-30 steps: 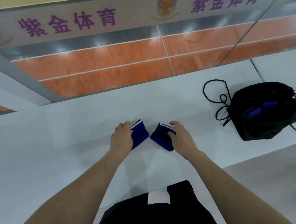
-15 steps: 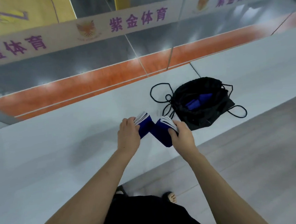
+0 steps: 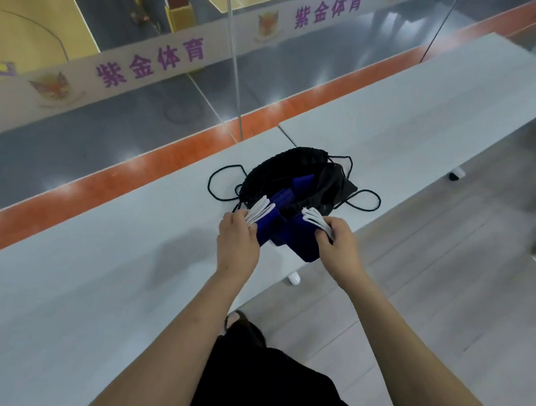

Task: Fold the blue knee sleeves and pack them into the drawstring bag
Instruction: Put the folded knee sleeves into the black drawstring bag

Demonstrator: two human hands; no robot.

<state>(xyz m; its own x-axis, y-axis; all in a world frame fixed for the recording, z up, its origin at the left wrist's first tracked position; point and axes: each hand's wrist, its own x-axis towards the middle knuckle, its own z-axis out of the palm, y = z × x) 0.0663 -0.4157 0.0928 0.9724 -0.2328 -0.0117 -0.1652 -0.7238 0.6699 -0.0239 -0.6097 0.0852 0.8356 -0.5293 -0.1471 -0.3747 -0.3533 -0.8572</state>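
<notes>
My left hand [image 3: 236,242] grips one folded blue knee sleeve [image 3: 267,224] with white edges, held just above the table at the near rim of the black drawstring bag [image 3: 310,179]. A second folded blue knee sleeve [image 3: 301,237] is pinched in my right hand [image 3: 337,243], close beside the first and overhanging the table's front edge. The bag lies open on the white table [image 3: 104,284], its mouth facing me, with more blue fabric [image 3: 302,181] showing inside. Its black cords [image 3: 221,177] loop out to the left and right.
A second white table [image 3: 430,105] adjoins on the right, with a thin gap between the two. Behind them runs a glass barrier with a white banner [image 3: 155,63] of purple characters. Grey floor [image 3: 464,282] lies to my right, and the table's white feet [image 3: 293,279] show below.
Both hands have carried the folded sleeves to the right, from the table's middle up to the bag's open mouth. The view has swung right with them.
</notes>
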